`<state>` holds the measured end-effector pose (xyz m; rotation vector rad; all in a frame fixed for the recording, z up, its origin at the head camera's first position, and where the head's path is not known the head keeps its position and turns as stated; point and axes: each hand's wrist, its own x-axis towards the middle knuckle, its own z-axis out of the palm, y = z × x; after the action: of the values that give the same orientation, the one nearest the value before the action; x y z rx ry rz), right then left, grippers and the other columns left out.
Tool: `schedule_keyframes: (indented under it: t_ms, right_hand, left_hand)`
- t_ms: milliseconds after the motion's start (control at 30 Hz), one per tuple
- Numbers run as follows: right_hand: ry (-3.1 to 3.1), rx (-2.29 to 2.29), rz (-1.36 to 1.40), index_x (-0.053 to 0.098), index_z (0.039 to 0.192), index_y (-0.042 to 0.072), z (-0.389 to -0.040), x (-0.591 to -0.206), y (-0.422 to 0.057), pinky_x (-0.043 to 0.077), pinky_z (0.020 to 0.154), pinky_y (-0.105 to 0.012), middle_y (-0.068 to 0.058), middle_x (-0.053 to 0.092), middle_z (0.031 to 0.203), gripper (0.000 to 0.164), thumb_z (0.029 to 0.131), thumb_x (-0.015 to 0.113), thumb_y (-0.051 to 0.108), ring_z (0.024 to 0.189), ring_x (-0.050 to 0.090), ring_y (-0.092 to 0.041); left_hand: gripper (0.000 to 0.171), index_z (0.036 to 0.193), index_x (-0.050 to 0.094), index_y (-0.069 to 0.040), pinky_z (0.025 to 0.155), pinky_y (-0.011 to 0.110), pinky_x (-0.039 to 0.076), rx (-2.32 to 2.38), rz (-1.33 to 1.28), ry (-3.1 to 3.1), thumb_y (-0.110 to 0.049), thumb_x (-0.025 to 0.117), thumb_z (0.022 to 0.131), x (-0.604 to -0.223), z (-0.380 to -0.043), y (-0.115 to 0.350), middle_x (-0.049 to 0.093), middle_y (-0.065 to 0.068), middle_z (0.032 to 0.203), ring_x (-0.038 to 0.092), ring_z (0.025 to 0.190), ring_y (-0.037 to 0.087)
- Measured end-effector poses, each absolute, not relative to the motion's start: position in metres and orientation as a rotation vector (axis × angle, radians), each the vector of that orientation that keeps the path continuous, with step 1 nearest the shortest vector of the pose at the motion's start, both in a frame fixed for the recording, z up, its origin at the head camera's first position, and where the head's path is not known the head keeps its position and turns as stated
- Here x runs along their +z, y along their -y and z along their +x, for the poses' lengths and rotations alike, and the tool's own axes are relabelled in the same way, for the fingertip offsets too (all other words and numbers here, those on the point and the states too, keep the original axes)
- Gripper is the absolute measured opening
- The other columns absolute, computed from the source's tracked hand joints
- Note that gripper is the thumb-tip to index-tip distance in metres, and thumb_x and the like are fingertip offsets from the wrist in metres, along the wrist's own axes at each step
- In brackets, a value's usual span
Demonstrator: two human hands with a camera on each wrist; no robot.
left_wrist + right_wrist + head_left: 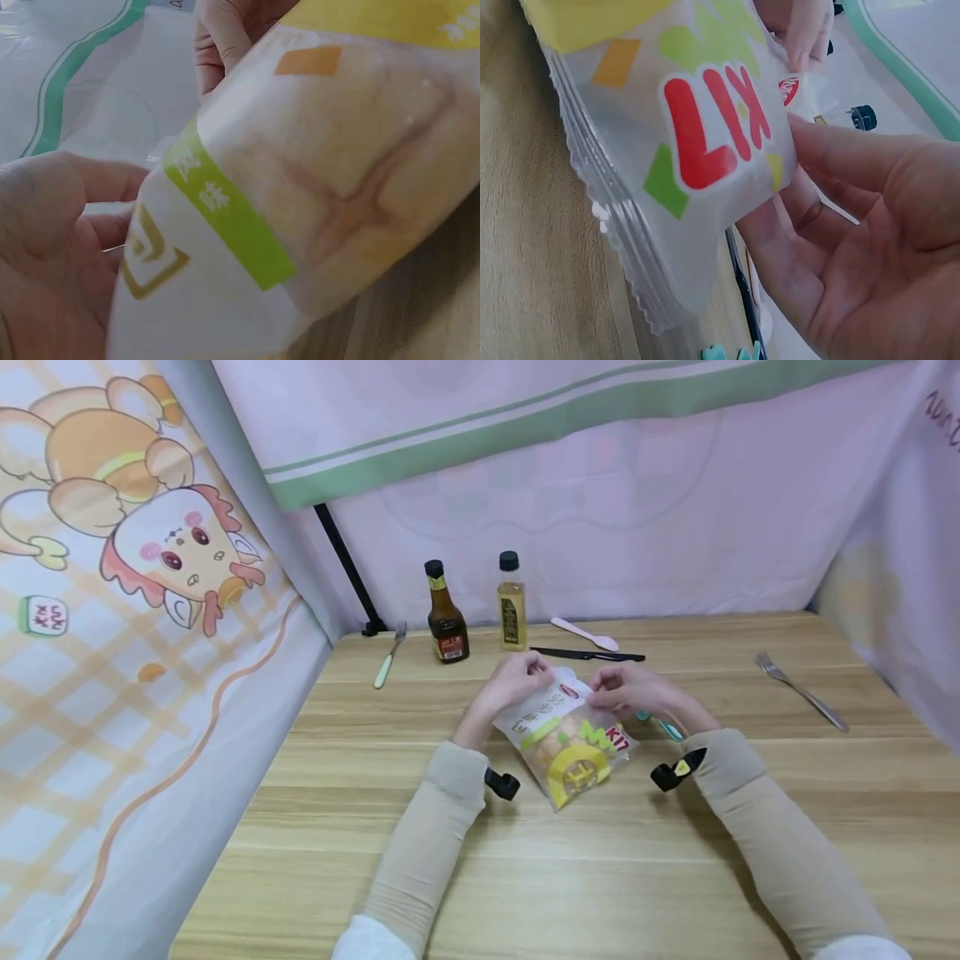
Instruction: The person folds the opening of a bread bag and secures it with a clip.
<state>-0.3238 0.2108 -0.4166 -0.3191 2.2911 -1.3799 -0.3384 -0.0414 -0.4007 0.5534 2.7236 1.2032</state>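
Observation:
Both hands hold a plastic bag of bread [558, 739] near its top edge, with the bag slanting down over the table's middle. My left hand [519, 678] pinches the upper left of the bag; in the left wrist view this hand [60, 232] is at the white end, beside a green label strip. The right hand [630, 687] grips the upper right, thumb toward me. Pale bread [360, 165] shows through the clear film. In the right wrist view, red lettering and the crimped end seam [615, 202] face the camera, and the right hand's fingers [840, 150] bend behind the film.
Behind the bag stand a dark sauce bottle [448, 618] and an oil bottle [512, 610]. A black knife [585, 654] and pink spoon [585, 633] lie nearby. One fork [390, 656] is at left, another [802, 693] at right. A teal-handled item [667, 728] lies by the right wrist.

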Motion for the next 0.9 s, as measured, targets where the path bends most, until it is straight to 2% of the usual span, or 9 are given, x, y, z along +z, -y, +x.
schedule_keyframes:
  t_ms: [133, 233, 400, 600, 733, 900]
  right_hand:
    - [-2.311, -1.342, -0.391, 0.063, 0.113, 0.004, -0.323, -0.417, -0.211, 0.052, 0.067, -0.026, 0.0, 0.061, 0.09, 0.025, 0.1, 0.073, 0.023, 0.078, 0.057, -0.013]
    - [-2.312, -1.328, -0.45, 0.062, 0.113, 0.002, -0.322, -0.417, -0.211, 0.047, 0.063, -0.025, -0.001, 0.059, 0.087, 0.025, 0.1, 0.072, 0.022, 0.074, 0.053, -0.012]
    - [-2.407, -1.348, -0.508, 0.063, 0.113, 0.003, -0.322, -0.414, -0.203, 0.05, 0.062, -0.027, -0.004, 0.063, 0.093, 0.026, 0.102, 0.069, 0.025, 0.078, 0.056, -0.013]
    - [-2.571, -1.465, -0.55, 0.067, 0.109, 0.0, -0.322, -0.416, -0.187, 0.051, 0.06, -0.026, -0.008, 0.066, 0.092, 0.022, 0.101, 0.071, 0.021, 0.074, 0.058, -0.01]
    - [-2.583, -1.493, -0.516, 0.067, 0.108, -0.001, -0.322, -0.419, -0.185, 0.05, 0.058, -0.024, -0.005, 0.064, 0.084, 0.018, 0.102, 0.07, 0.016, 0.069, 0.056, -0.009]
    - [-2.549, -1.483, -0.482, 0.064, 0.11, 0.001, -0.323, -0.421, -0.188, 0.05, 0.056, -0.025, -0.004, 0.061, 0.084, 0.016, 0.105, 0.065, 0.016, 0.065, 0.056, -0.011]
  left_hand:
    - [0.033, 0.13, 0.07, -0.011, 0.102, 0.043, 0.052, 1.192, 0.704, -2.686, -0.031, 0.065, 0.104, -0.404, -0.339, 0.037, 0.074, 0.012, 0.123, 0.066, 0.116, 0.028]
    - [0.03, 0.126, 0.072, -0.011, 0.104, 0.041, 0.052, 1.218, 0.757, -2.689, -0.029, 0.066, 0.104, -0.408, -0.34, 0.034, 0.075, 0.01, 0.122, 0.066, 0.117, 0.026]
    - [0.015, 0.109, 0.075, -0.014, 0.09, 0.029, 0.051, 1.336, 0.657, -2.725, -0.026, 0.072, 0.1, -0.41, -0.336, 0.03, 0.075, 0.005, 0.108, 0.065, 0.101, 0.018]
    - [0.014, 0.105, 0.074, -0.013, 0.074, 0.022, 0.044, 1.382, 0.637, -2.758, -0.026, 0.072, 0.1, -0.409, -0.334, 0.025, 0.07, 0.004, 0.093, 0.057, 0.083, 0.013]
    - [0.014, 0.104, 0.075, -0.012, 0.071, 0.02, 0.042, 1.395, 0.618, -2.784, -0.025, 0.072, 0.101, -0.41, -0.335, 0.023, 0.068, 0.003, 0.089, 0.056, 0.079, 0.011]
    - [0.013, 0.104, 0.076, -0.012, 0.071, 0.02, 0.042, 1.432, 0.581, -2.812, -0.023, 0.072, 0.101, -0.411, -0.335, 0.023, 0.069, 0.003, 0.087, 0.056, 0.078, 0.011]
